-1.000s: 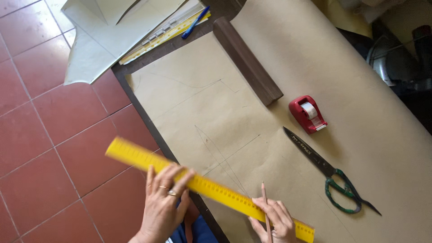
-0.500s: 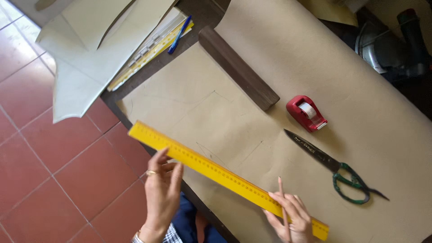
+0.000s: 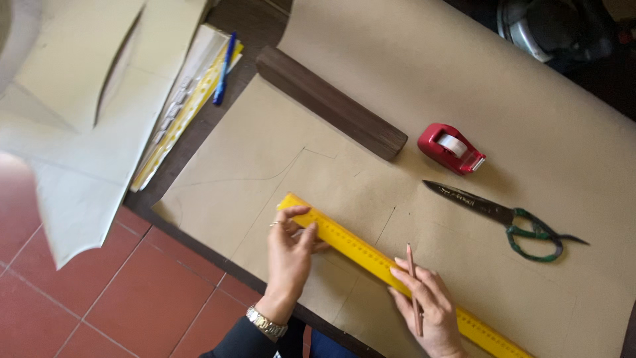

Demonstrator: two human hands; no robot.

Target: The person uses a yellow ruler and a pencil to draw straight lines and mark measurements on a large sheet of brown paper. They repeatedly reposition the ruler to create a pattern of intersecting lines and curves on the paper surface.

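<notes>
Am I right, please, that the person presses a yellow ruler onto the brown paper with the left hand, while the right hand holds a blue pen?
Not quite: in the head view the right hand holds a pencil, not a blue pen. The rest stands: the left hand presses the yellow ruler onto the brown paper.

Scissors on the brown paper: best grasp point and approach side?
Probably the green-wrapped handle loops of the scissors. They lie flat and shut, blade tip pointing toward the long yellow ruler, loops at the far-right end. Come from above on the right, away from the red tape dispenser. The loops give thickness to pinch; the flat blade does not.
</notes>
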